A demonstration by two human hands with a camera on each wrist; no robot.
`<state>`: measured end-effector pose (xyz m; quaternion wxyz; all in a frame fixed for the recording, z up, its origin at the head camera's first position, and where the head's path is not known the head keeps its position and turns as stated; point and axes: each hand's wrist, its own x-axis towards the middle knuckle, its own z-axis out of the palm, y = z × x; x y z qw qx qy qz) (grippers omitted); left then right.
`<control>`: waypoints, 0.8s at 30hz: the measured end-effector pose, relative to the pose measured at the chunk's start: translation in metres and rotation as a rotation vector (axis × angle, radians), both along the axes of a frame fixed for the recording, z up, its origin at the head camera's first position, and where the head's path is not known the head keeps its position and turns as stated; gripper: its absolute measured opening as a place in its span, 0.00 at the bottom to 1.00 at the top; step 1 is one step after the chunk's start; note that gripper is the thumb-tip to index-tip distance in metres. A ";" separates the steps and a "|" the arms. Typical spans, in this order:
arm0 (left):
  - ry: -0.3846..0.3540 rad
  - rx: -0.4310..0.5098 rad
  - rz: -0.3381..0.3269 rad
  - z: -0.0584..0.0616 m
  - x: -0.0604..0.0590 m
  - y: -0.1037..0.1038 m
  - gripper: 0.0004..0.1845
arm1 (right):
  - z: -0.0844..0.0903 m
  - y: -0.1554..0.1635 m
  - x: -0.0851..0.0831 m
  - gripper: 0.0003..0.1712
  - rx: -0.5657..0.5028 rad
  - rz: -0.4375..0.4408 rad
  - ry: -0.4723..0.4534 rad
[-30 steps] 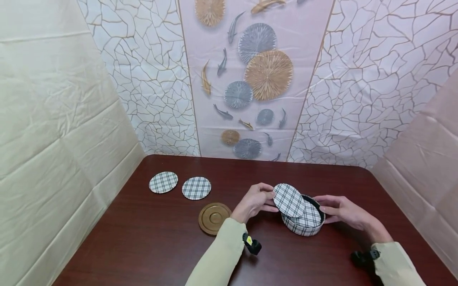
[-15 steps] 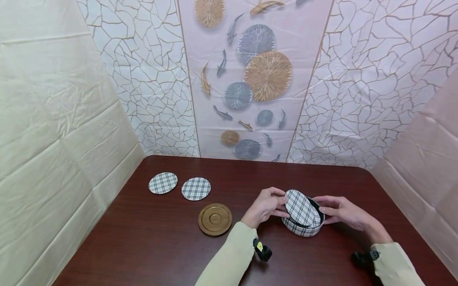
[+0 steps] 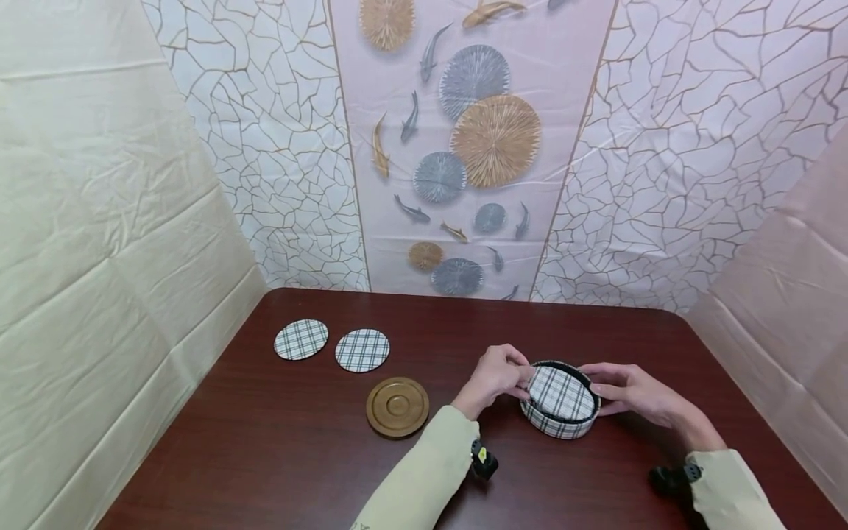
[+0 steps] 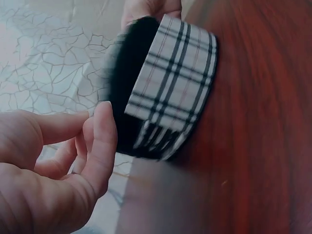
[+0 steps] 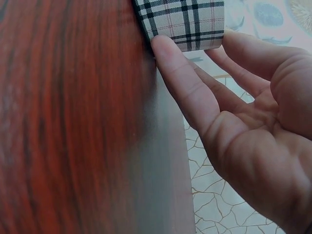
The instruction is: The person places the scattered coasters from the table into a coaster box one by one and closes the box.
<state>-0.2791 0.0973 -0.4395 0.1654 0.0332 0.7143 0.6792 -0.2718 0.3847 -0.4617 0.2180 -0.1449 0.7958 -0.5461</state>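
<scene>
A round plaid coaster holder (image 3: 559,428) with a black inside stands on the dark table, right of the middle. Inside its rim, a plaid coaster (image 3: 562,394) lies tipped slightly at the left. My left hand (image 3: 495,379) pinches that coaster's left edge between thumb and fingers; the left wrist view shows the fingertips (image 4: 105,109) against the dark edge. From the right side my right hand (image 3: 632,395) grips the holder, its thumb near the rim. A fingertip (image 5: 165,48) presses low on the plaid wall in the right wrist view.
Two plaid coasters, one far left (image 3: 301,339) and another beside it (image 3: 362,350), lie flat toward the table's back. A round brown wooden lid or dish (image 3: 397,407) sits nearer, left of my left arm. Cloth walls (image 3: 132,243) border the table.
My left hand has moved right and lowered the coaster from above the holder's left rim to inside it. My right hand has kept its grip on the holder.
</scene>
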 end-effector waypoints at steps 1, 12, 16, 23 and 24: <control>0.011 -0.025 0.002 0.002 -0.001 -0.001 0.06 | 0.000 0.000 0.000 0.32 -0.001 0.000 -0.002; 0.079 -0.106 -0.021 0.014 -0.014 -0.031 0.05 | -0.001 0.002 0.000 0.32 -0.002 -0.008 -0.001; 0.126 -0.200 -0.029 0.014 -0.020 -0.046 0.05 | -0.001 0.003 0.000 0.32 -0.007 -0.008 -0.003; 0.219 -0.393 -0.028 0.011 -0.029 -0.079 0.07 | -0.001 0.002 0.000 0.32 -0.015 0.001 -0.007; 0.222 -0.407 -0.028 0.012 -0.030 -0.084 0.07 | -0.001 0.002 0.000 0.32 -0.014 0.002 -0.006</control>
